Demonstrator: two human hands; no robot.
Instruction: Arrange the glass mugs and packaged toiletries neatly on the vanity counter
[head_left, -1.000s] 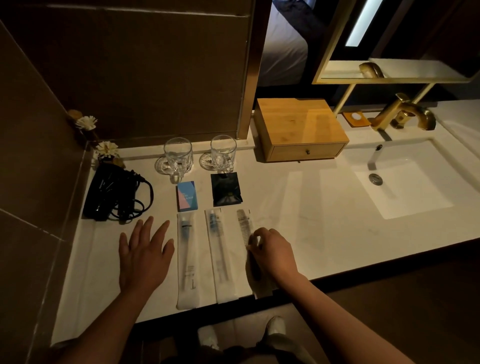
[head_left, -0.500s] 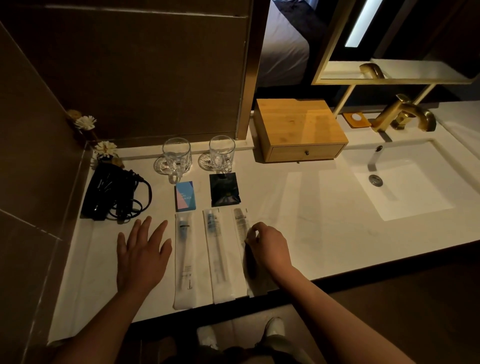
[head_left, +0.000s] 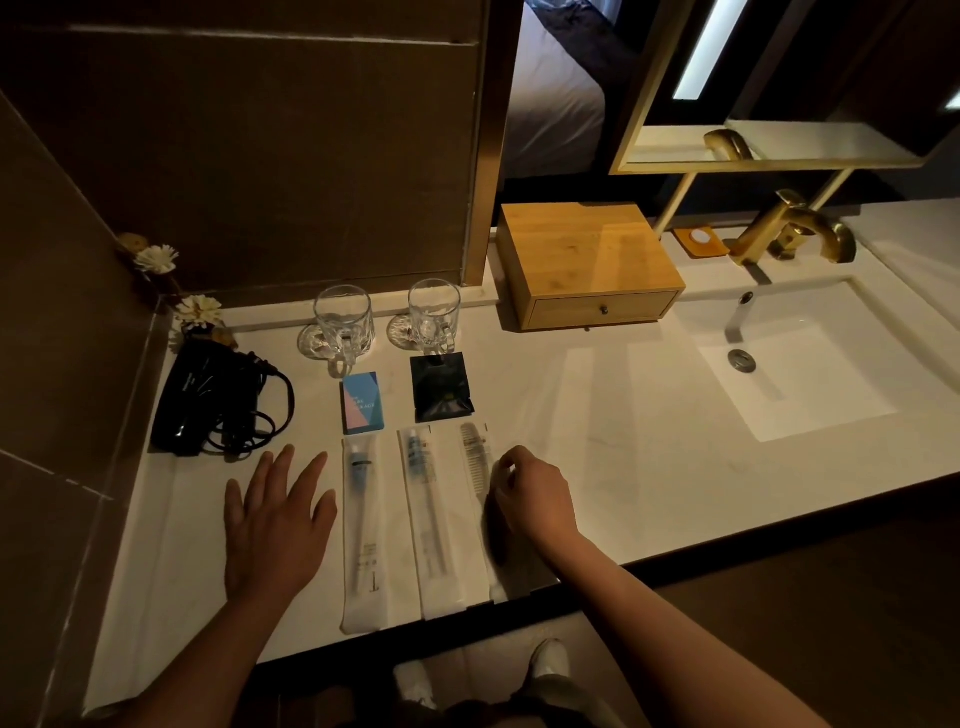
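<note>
Two glass mugs (head_left: 344, 322) (head_left: 434, 314) stand on coasters at the back of the white counter (head_left: 597, 441). In front of them lie a blue box (head_left: 362, 402) and a black sachet (head_left: 440, 387). Three long packets lie side by side near the front edge: two toothbrush packets (head_left: 361, 525) (head_left: 430, 519) and a comb packet (head_left: 477, 457). My left hand (head_left: 278, 519) rests flat and open on the counter left of the packets. My right hand (head_left: 535, 499) has its fingers curled on the comb packet's right edge, hiding its lower half.
A black hair dryer (head_left: 208, 395) with coiled cord lies at the left, by white flowers (head_left: 197, 312). A wooden drawer box (head_left: 587, 265) stands behind, with the sink (head_left: 810, 364) and gold tap (head_left: 789, 228) at the right. Dark tiled walls close in the left and back.
My right hand slid a little away from me along the comb packet. The left hand barely moved.
</note>
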